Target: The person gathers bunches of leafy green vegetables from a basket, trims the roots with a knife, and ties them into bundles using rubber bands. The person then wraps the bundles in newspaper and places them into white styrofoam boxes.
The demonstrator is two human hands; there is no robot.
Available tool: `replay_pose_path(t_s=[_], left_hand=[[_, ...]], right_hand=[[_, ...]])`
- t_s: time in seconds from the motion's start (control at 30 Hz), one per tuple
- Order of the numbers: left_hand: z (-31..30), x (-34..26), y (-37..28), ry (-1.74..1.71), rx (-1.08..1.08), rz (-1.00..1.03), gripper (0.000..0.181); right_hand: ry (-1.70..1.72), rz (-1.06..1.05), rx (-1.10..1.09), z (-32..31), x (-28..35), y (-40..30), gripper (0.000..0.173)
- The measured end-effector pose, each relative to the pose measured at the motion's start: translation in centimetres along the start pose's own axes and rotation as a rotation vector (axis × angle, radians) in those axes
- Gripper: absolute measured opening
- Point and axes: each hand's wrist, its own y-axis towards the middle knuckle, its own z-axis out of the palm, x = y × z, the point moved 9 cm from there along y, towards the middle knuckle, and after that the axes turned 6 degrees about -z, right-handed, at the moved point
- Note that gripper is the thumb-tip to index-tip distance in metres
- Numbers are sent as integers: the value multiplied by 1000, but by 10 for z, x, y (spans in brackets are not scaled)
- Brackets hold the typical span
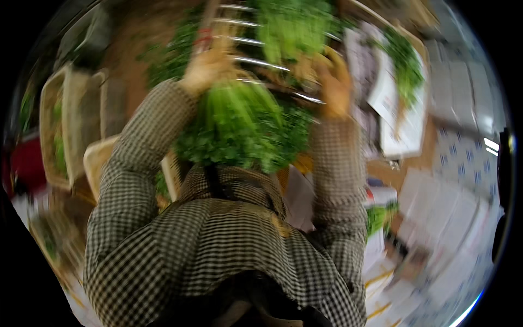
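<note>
My left hand (208, 69) is closed round the root end of a leafy green bunch (241, 118), perhaps coriander or celery, whose leaves fan out towards my body. Thin metal bars of a rack (261, 63) run between my two hands. My right hand (335, 81) is at the rack's right side, fingers curved beside the pale roots of another green bunch (294, 28) lying across the bars. Blur hides whether my right fingers grip those roots.
Pale plastic crates (75, 126) with greens stand at the left. On the right, a leafy bunch (408, 73) lies over a white foam tray (402, 141) beside purplish wrapped bundles (361, 69). White boxes (437, 208) are stacked further right. More greens (378, 218) show beside my right sleeve.
</note>
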Motion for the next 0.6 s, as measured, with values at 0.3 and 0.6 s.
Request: replay_pose_path(t_s=[0.3,0.6], left_hand=[[-42,8,-25,87,-197,-284,49],[-38,32,0,136,-107,-334,41]], right_hand=[[-1053,-843,993,172,-12,-129,58],[-1503,-1060,1332,233,-56,-160,29]])
